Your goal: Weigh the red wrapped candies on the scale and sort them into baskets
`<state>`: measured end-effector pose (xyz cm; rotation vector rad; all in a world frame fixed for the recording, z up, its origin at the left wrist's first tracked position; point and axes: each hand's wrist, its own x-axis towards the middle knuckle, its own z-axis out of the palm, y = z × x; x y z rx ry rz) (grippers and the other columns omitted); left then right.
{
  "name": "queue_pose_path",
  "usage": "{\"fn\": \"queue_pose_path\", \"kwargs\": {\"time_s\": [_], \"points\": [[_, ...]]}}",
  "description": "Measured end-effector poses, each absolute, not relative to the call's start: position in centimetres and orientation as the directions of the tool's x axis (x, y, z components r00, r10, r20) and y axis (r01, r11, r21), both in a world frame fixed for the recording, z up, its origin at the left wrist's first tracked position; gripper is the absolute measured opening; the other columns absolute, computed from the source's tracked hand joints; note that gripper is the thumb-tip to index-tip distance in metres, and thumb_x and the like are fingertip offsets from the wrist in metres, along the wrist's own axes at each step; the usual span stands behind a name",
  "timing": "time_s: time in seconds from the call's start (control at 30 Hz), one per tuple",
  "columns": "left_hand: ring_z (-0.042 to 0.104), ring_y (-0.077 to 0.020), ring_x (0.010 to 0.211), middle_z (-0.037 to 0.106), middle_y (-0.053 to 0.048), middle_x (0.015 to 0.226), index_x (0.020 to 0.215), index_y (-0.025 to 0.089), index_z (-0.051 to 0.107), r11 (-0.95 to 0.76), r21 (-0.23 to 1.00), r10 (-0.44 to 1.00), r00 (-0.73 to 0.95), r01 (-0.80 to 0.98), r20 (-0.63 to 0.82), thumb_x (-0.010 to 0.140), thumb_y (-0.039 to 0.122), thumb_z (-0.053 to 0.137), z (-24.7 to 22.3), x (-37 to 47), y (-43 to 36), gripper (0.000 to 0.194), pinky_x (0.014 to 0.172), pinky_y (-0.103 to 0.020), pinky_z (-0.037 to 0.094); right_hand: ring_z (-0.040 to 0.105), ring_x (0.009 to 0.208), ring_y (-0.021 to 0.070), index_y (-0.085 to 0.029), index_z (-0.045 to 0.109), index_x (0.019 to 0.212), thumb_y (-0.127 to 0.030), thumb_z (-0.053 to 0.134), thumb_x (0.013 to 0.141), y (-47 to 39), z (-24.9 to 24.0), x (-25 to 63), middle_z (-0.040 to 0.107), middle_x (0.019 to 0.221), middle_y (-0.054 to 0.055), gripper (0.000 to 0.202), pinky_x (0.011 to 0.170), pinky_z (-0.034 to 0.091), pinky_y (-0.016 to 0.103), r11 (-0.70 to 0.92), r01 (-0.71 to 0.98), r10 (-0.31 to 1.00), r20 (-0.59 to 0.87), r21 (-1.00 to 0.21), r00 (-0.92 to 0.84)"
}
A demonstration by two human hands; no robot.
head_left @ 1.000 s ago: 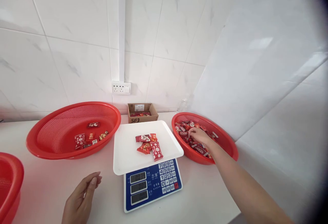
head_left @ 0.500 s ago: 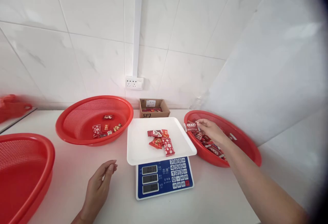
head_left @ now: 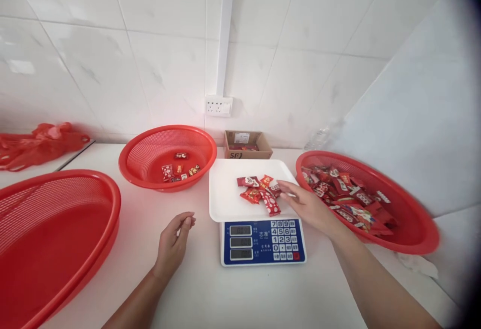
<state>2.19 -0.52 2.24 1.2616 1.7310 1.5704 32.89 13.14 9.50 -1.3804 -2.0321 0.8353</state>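
A digital scale with a blue keypad panel [head_left: 263, 242] and a white weighing tray [head_left: 221, 203] stands on the table before me. Several red wrapped snack packets [head_left: 269, 202] lie in a loose pile on the tray. My right hand [head_left: 300, 203] is over the tray's right side, fingers stretched and apart. Its fingertips are at the end of a dark red packet [head_left: 275, 189] resting against the pile. To the left of the scale, my left hand [head_left: 176, 238] hovers over the table, thumb against the curled fingers, with nothing visible in it.
A red basket [head_left: 417, 218] at right is full of mixed packets; another red basket [head_left: 131, 161] at back left holds several. A larger red basket [head_left: 108, 193] sits at near left. Behind the scale are a cardboard box [head_left: 248, 154] and a wall socket [head_left: 218, 106]. Red plastic bags [head_left: 48, 141] lie far left.
My right hand has carried a packet from the right basket onto the tray, where it now lies by the others. The view has turned left. My left hand keeps its pose.
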Motion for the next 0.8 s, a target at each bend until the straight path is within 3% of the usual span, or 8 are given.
{"fn": "queue_pose_path", "kwargs": {"time_s": [0.2,0.33,0.5,0.8], "points": [[0.066,-0.0163,0.078,0.069,-0.005,0.082,0.095,0.019,0.063,-0.063,0.942,0.866,-0.452,0.331,0.216,0.086,0.048,0.047,1.6,2.1,-0.7,0.035,0.075,-0.031,0.055,0.064,0.094,0.0215,-0.024,0.061,0.109,-0.046,0.057,0.082,8.0,9.0,33.1,0.066,0.109,0.007,0.035,0.083,0.052,0.041,0.302,0.386,0.929,0.360,-0.872,0.086],[0.065,-0.0156,0.077,0.068,-0.004,0.082,0.096,0.018,0.063,-0.071,0.936,0.870,-0.437,0.344,0.226,0.087,0.047,0.047,1.3,2.2,-0.7,0.034,0.074,-0.031,0.055,0.063,0.076,0.0176,-0.021,0.062,0.102,-0.046,0.060,0.081,5.2,7.2,33.6,0.066,0.092,0.005,0.032,0.073,0.051,0.038,0.316,0.250,0.848,0.391,-0.915,0.358],[0.066,-0.0158,0.077,0.069,-0.004,0.082,0.096,0.018,0.063,-0.085,0.926,0.867,-0.430,0.367,0.250,0.088,0.046,0.047,1.4,2.4,-0.6,0.033,0.073,-0.031,0.055,0.061,0.075,0.0170,-0.020,0.063,0.100,-0.049,0.059,0.081,4.1,4.9,34.4,0.066,0.091,0.005,0.035,0.072,0.050,0.037,0.193,0.279,0.877,0.293,-0.941,0.380],[0.066,-0.0160,0.082,0.069,-0.005,0.088,0.098,0.020,0.061,-0.111,0.839,0.846,-0.393,0.532,0.361,0.091,0.042,0.043,2.6,2.2,-0.9,0.030,0.076,-0.030,0.055,0.061,0.075,0.0169,-0.017,0.062,0.102,-0.052,0.058,0.080,4.3,2.4,36.1,0.065,0.089,0.006,0.041,0.072,0.051,0.037,0.148,0.254,0.864,0.250,-0.956,0.436]]}}
